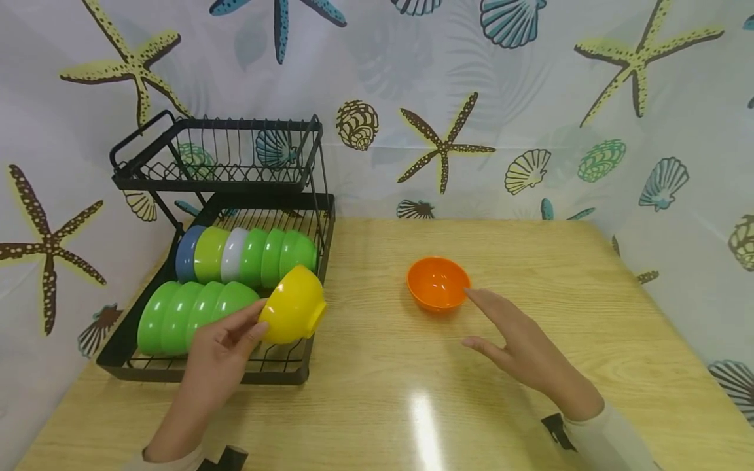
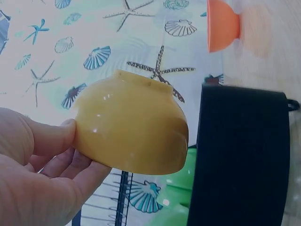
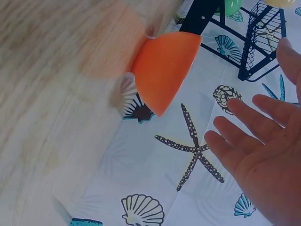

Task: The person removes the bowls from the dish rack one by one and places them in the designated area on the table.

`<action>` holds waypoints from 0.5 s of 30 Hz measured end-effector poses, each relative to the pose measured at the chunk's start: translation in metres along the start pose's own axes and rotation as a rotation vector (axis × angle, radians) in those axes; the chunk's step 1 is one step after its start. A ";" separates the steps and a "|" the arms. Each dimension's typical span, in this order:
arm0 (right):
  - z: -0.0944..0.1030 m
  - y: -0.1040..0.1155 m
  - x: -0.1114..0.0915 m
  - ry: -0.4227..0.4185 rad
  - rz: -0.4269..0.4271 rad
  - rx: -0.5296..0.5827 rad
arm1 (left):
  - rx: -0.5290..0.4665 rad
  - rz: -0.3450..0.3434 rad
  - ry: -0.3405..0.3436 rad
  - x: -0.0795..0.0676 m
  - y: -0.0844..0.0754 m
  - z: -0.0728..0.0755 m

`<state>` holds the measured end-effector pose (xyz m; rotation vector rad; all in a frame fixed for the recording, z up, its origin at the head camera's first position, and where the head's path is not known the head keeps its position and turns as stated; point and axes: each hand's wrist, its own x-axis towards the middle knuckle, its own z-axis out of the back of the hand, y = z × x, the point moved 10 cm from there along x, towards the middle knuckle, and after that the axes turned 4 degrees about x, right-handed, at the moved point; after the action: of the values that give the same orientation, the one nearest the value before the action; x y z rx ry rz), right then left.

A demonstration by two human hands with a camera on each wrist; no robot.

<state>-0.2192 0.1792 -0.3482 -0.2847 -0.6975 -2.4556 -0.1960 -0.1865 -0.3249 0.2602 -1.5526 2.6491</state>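
Observation:
My left hand point(image 1: 218, 353) pinches a yellow bowl point(image 1: 296, 306) by its rim, thumb on the outside. The bowl is tipped on its side over the front right of the black dish rack point(image 1: 215, 376); in the left wrist view its foot points up. My right hand point(image 1: 521, 343) is empty, fingers extended, just right of an orange bowl point(image 1: 437, 288) that stands upright on the table. Several green bowls point(image 1: 154, 320) lean in a row at the rack's front. Behind them is a second row with a blue bowl point(image 1: 187, 252), a yellow-green one, a white one and more green ones.
The rack's upper wire shelf point(image 1: 218, 186) overhangs the back bowl row. A wood-grain table point(image 1: 365, 405) extends right of the rack. Cloth point(image 1: 377, 170) printed with starfish and shells hangs behind and along both sides.

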 end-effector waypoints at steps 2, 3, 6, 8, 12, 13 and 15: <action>0.001 0.001 0.000 -0.006 0.008 0.003 | -0.021 -0.037 0.001 -0.002 -0.006 -0.002; 0.001 0.002 0.001 -0.008 0.013 0.005 | -0.029 -0.064 0.000 -0.002 -0.009 -0.004; 0.000 0.003 0.001 -0.008 0.020 0.010 | -0.050 -0.142 -0.002 -0.004 -0.018 -0.008; 0.000 0.004 0.001 -0.007 0.023 0.014 | -0.061 -0.197 0.003 -0.005 -0.023 -0.011; -0.002 0.005 0.001 -0.003 0.028 0.018 | -0.070 -0.328 0.017 -0.009 -0.036 -0.019; -0.002 0.005 0.002 -0.002 0.031 0.018 | -0.067 -0.362 0.018 -0.010 -0.039 -0.021; -0.002 0.006 0.002 -0.003 0.040 0.018 | -0.035 -0.440 0.009 -0.013 -0.047 -0.024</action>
<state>-0.2176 0.1723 -0.3467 -0.2920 -0.7081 -2.4108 -0.1796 -0.1420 -0.2986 0.5202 -1.3489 2.2765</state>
